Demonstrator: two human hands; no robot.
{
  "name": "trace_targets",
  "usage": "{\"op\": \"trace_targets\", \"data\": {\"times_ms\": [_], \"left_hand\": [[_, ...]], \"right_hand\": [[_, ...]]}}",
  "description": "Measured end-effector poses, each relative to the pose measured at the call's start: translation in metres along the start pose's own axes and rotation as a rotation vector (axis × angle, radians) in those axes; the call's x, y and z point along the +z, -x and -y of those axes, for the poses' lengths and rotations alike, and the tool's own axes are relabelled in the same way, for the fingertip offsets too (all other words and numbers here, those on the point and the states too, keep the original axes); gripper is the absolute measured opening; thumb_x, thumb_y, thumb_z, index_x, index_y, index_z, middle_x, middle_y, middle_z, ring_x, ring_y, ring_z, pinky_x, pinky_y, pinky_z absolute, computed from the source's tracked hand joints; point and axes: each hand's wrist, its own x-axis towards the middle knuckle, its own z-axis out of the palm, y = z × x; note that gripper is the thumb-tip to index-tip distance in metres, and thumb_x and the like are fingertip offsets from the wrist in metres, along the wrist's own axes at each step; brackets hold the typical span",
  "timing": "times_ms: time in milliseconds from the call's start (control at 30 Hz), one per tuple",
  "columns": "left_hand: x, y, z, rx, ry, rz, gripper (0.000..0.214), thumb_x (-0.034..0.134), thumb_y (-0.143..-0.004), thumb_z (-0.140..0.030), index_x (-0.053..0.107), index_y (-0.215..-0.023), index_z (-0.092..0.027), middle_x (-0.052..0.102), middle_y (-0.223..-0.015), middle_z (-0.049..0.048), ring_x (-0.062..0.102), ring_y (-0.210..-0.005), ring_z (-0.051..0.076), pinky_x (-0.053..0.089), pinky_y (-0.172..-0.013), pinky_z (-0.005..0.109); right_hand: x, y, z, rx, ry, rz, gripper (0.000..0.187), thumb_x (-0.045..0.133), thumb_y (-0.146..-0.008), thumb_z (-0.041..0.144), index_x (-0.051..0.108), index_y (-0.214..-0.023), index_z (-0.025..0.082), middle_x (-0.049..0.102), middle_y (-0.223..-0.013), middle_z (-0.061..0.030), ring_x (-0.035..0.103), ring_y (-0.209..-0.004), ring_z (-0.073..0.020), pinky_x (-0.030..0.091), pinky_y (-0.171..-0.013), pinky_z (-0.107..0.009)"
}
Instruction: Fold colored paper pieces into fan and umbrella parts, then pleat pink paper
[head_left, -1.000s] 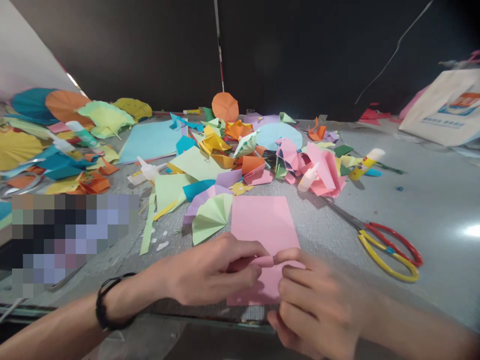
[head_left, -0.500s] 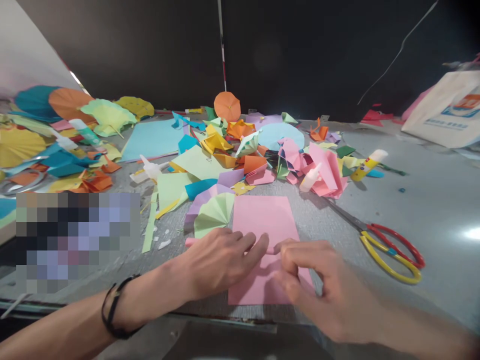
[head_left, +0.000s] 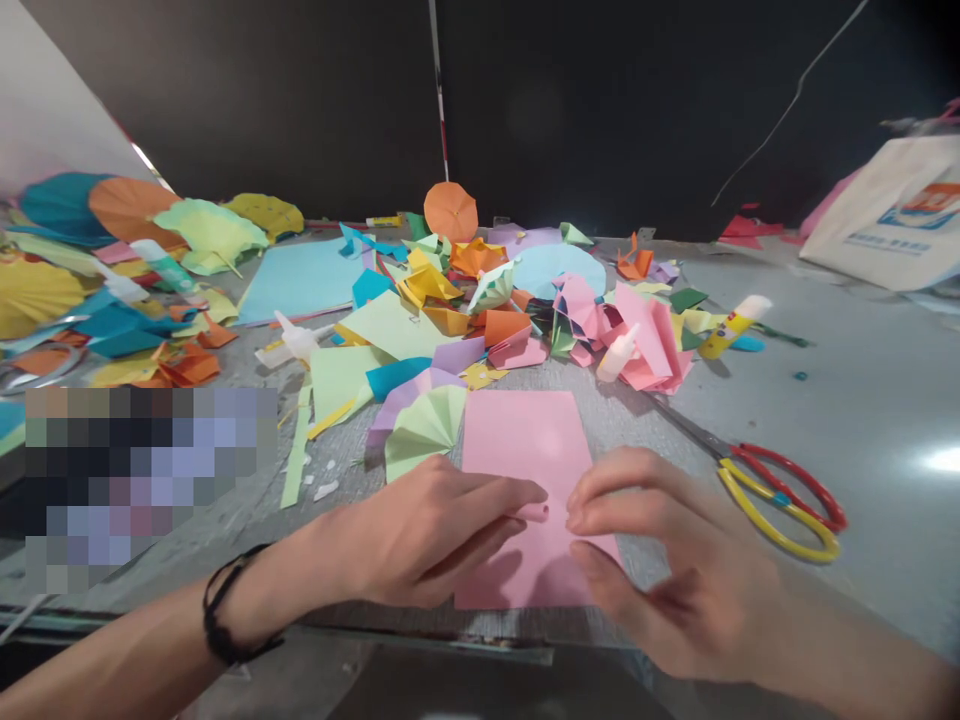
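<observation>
Two hands work over one pink paper sheet [head_left: 525,440] lying flat on a grey tabletop [head_left: 862,420], a thin pink paper roll [head_left: 535,512] resting on it. Your left hand [head_left: 427,535] pinches the roll's end between curled fingers; your right hand [head_left: 675,565] stands open, its fingertips [head_left: 581,515] just beside the roll and grasping nothing. Both papers look light, soft and easily creased: take the roll gently at its end. A pale green paper fan [head_left: 424,432] lies just left of the sheet, red-and-yellow scissors [head_left: 780,505] to its right. A white tote bag [head_left: 881,215] sits at the far right, its contents hidden.
</observation>
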Motion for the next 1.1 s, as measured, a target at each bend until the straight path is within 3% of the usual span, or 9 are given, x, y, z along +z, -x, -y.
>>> {"op": "trace_targets", "data": {"times_ms": [100, 367, 567, 733, 900, 1100], "left_hand": [[0.000, 0.001, -0.002, 0.024, 0.037, -0.036, 0.024, 0.043, -0.105, -0.014, 0.051, -0.127, -0.016, 0.073, -0.092, 0.0043, 0.065, -0.070, 0.016, 0.042, -0.062, 0.028], [0.003, 0.001, -0.001, 0.053, -0.006, 0.010, 0.017, 0.041, -0.107, -0.018, 0.049, -0.122, -0.017, 0.072, -0.093, 0.0055, 0.064, -0.070, 0.017, 0.041, -0.061, 0.029], [0.012, -0.001, -0.005, 0.086, -0.307, -0.135, 0.020, 0.034, -0.107, -0.015, 0.045, -0.124, -0.012, 0.063, -0.077, 0.0020, 0.055, -0.056, 0.018, 0.038, -0.051, 0.031], [0.012, -0.003, -0.006, 0.082, -0.351, -0.094, 0.018, 0.033, -0.107, -0.013, 0.044, -0.121, -0.013, 0.063, -0.076, 0.0012, 0.055, -0.055, 0.017, 0.035, -0.048, 0.032], [0.012, -0.003, -0.001, 0.059, -0.304, -0.056, 0.014, 0.034, -0.105, -0.012, 0.043, -0.116, -0.016, 0.063, -0.079, 0.0014, 0.055, -0.057, 0.018, 0.034, -0.049, 0.033], [0.010, -0.003, -0.002, 0.021, -0.245, -0.017, 0.013, 0.034, -0.106, -0.014, 0.043, -0.114, -0.018, 0.066, -0.083, 0.0027, 0.056, -0.058, 0.017, 0.035, -0.050, 0.032]], "right_hand": [[0.002, 0.005, -0.006, -0.073, 0.076, 0.001, 0.023, 0.064, -0.093, 0.004, 0.065, -0.111, 0.018, 0.068, -0.106, -0.0071, 0.070, -0.096, -0.0180, 0.061, -0.082, -0.029], [0.004, 0.009, -0.008, -0.053, 0.075, 0.036, 0.018, 0.065, -0.098, 0.006, 0.068, -0.112, 0.017, 0.066, -0.111, -0.0077, 0.070, -0.100, -0.0160, 0.060, -0.087, -0.026], [0.008, 0.005, -0.003, 0.022, 0.043, -0.002, 0.018, 0.068, -0.093, 0.002, 0.068, -0.104, 0.016, 0.068, -0.107, -0.0061, 0.069, -0.101, -0.0145, 0.059, -0.092, -0.023], [0.012, 0.007, -0.009, 0.004, 0.035, 0.005, 0.020, 0.063, -0.096, 0.001, 0.064, -0.109, 0.017, 0.064, -0.109, -0.0052, 0.066, -0.103, -0.0138, 0.056, -0.095, -0.024], [0.011, 0.009, -0.014, 0.047, 0.099, 0.113, 0.013, 0.055, -0.104, 0.009, 0.058, -0.112, 0.019, 0.059, -0.112, -0.0058, 0.064, -0.105, -0.0153, 0.057, -0.095, -0.029], [0.007, 0.006, -0.013, 0.028, 0.162, 0.151, 0.014, 0.050, -0.105, 0.009, 0.055, -0.112, 0.020, 0.058, -0.114, -0.0074, 0.064, -0.107, -0.0166, 0.058, -0.095, -0.030]]}}
